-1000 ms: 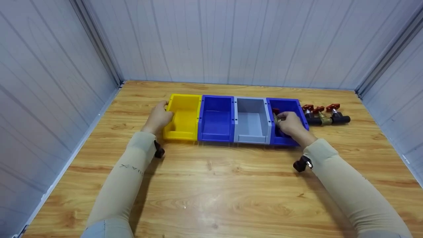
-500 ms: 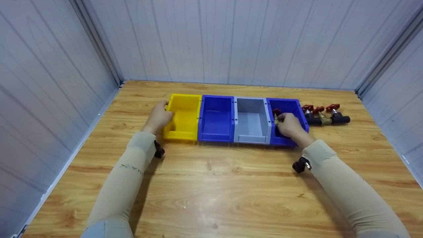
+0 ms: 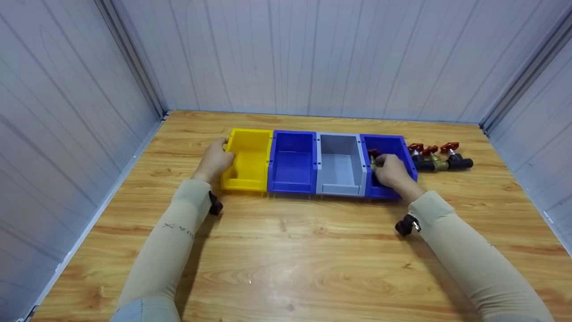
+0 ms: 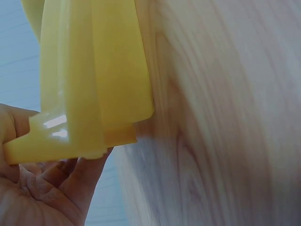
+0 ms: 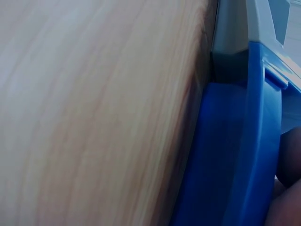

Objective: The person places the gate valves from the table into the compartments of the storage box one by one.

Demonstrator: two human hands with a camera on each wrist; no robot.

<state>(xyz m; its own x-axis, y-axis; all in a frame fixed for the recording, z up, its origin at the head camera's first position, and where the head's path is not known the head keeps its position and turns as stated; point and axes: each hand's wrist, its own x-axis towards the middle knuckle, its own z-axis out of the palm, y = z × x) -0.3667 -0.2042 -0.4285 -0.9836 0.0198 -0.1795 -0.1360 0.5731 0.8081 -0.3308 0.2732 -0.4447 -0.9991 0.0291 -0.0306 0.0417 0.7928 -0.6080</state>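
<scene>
My left hand grips the left wall of the yellow bin, thumb inside and fingers round the outside. In the left wrist view the yellow bin fills the upper left, its edge between thumb and fingers. My right hand reaches into the right-hand blue bin and pinches a brass valve with a red handle close to that bin's left wall; my fingers hide part of the valve. The right wrist view shows the blue bin's front and a bit of my fingers, but not the valve.
Between the outer bins stand another blue bin and a grey bin, joined in one row. Right of the row lie black and brass valves with red handles. Pale panel walls enclose the wooden table.
My right hand and the valve shift very slightly inside the right-hand blue bin. The left hand keeps its grip on the yellow bin, and the bins keep their places.
</scene>
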